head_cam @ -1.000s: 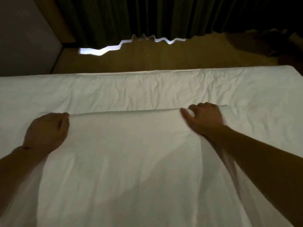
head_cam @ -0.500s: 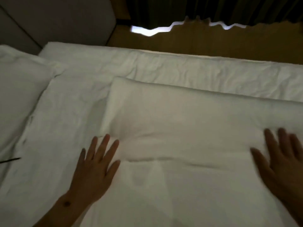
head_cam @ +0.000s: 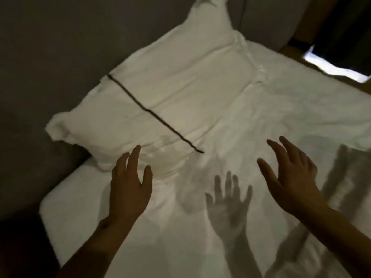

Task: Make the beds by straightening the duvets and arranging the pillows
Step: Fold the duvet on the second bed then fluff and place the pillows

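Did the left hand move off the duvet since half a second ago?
Yes. The left hand lay flat on the duvet beside the folded edge; now it is lifted, fingers spread, close to the near corner of the pillow.

room's pretty dim overall. a plain grey wall fills the upper left, and it drops into deep shadow toward the lower left corner. top right there's a dark curtain with a bright strip of daylight leaking under its hem (only real light source i can spot), next to some brownish wood flooring.
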